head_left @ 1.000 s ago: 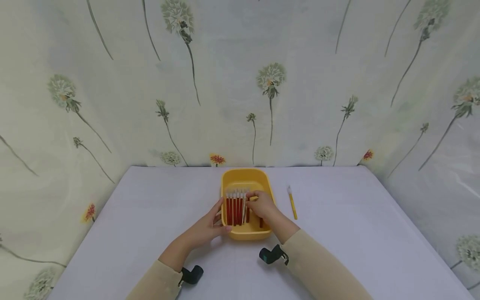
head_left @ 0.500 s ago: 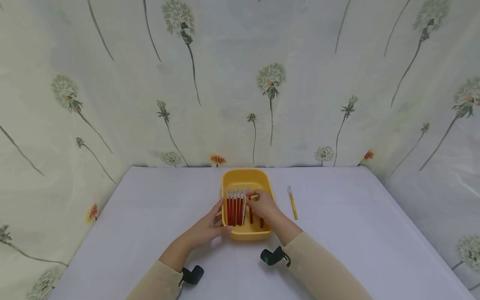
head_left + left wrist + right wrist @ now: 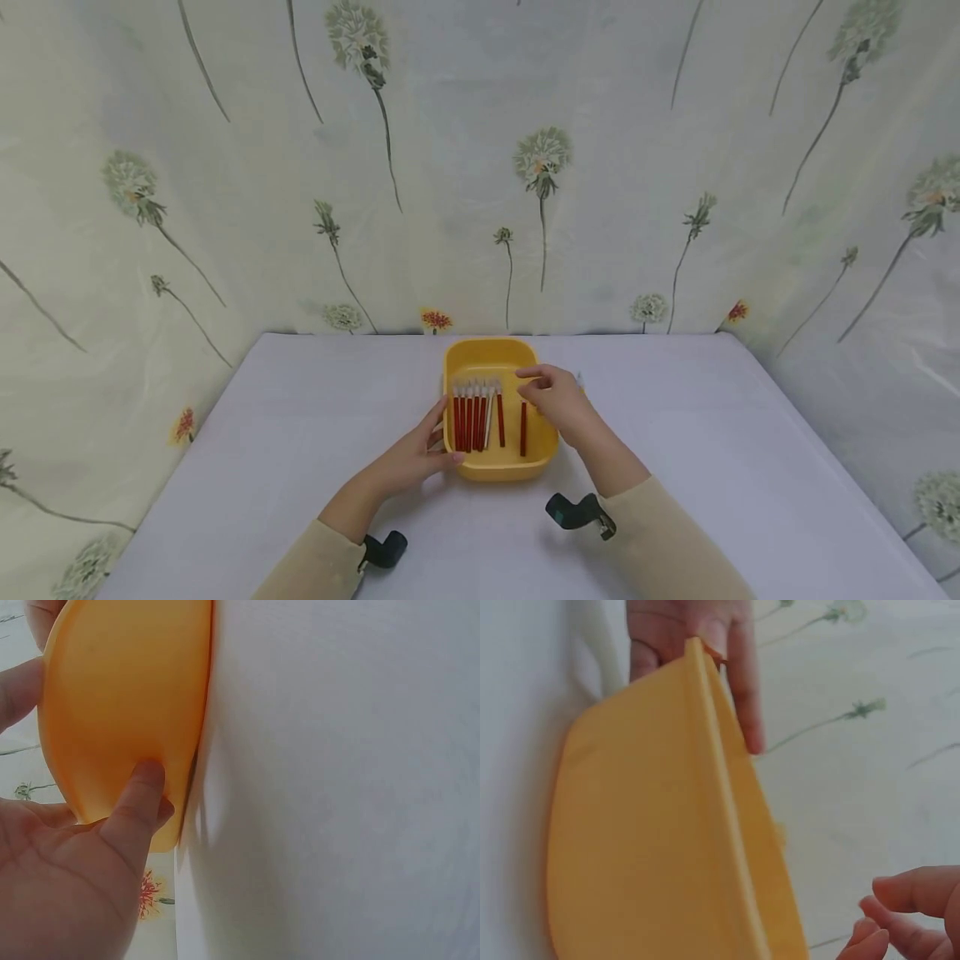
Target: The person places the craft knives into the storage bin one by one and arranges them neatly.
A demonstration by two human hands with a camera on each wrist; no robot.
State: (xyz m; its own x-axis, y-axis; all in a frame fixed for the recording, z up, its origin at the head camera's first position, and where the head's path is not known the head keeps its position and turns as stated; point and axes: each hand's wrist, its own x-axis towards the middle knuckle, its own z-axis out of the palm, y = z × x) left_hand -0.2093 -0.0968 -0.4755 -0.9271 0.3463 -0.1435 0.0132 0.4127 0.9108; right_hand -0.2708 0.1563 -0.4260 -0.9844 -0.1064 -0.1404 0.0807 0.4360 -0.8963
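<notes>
The yellow plastic tray point(image 3: 498, 472) stands in the middle of the table. My left hand point(image 3: 408, 460) grips its near left corner, and in the left wrist view the thumb point(image 3: 139, 799) presses on the outer wall. Inside lie several red-handled paintbrushes point(image 3: 468, 421) in a row at the left, with a white-handled one point(image 3: 488, 423) beside them. One red-handled brush point(image 3: 501, 421) lies just right of the row, another red handle point(image 3: 523, 429) farther right. My right hand point(image 3: 564, 404) hovers over the tray's right side, fingers loosely bent, nothing between them in the right wrist view.
Past my right hand the pale tip of a brush point(image 3: 580, 380) shows on the white table point(image 3: 360, 375); the rest of it is hidden by the hand. A dandelion-print cloth point(image 3: 465, 167) hangs behind the table and along both sides.
My right hand has let go of a red-handled brush, which shifted slightly right, and has moved right and away from me. My left hand has stayed at the tray corner.
</notes>
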